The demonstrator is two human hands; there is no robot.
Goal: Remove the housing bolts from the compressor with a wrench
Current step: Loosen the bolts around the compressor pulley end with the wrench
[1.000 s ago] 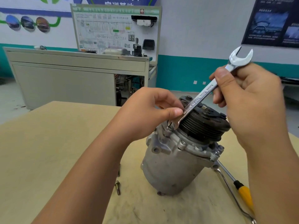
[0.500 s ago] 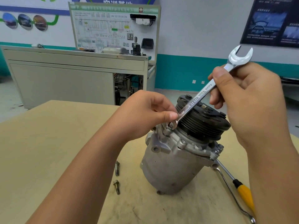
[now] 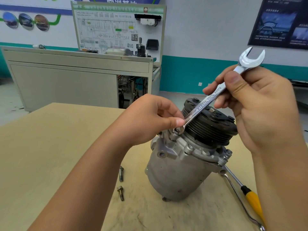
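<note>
Now: table (image 3: 50, 147) carries the job; left hand (image 3: 150, 120) is curled, its thumb tip and fingers pinching the lower end of the wrench (image 3: 215, 95) to steady it on a seated bolt (image 3: 175, 133) at the left of the flange.

Below that hand two loose bolts (image 3: 121, 173) (image 3: 120, 192) lie on the table, just left of the compressor (image 3: 176, 172); the compressor stands mid-table, tilted, with its black pulley (image 3: 210, 124) uppermost.

Right hand (image 3: 260, 110) is closed round the upper shank of the wrench, thumb on top; free open end points up and right.

Screwdriver (image 3: 253, 202) with yellow handle lies at lower right, tip under the flange; a thin metal rod (image 3: 236, 194) lies beside it.

Handling, judged: compressor is cast metal, heavy and rigid, and likely to rock on its tilt; best braced by the body, not the pulley; wrench is stiff, polished and probably slick, so take it far up the shank for leverage; bolts are small and may roll.

Counts: compressor 1; wrench 1; loose bolts 2; seated bolts seen 2, one under the wrench and one at the flange bolt (image 3: 226, 154) on the right; others hidden; screwdriver 1; rod 1.
</note>
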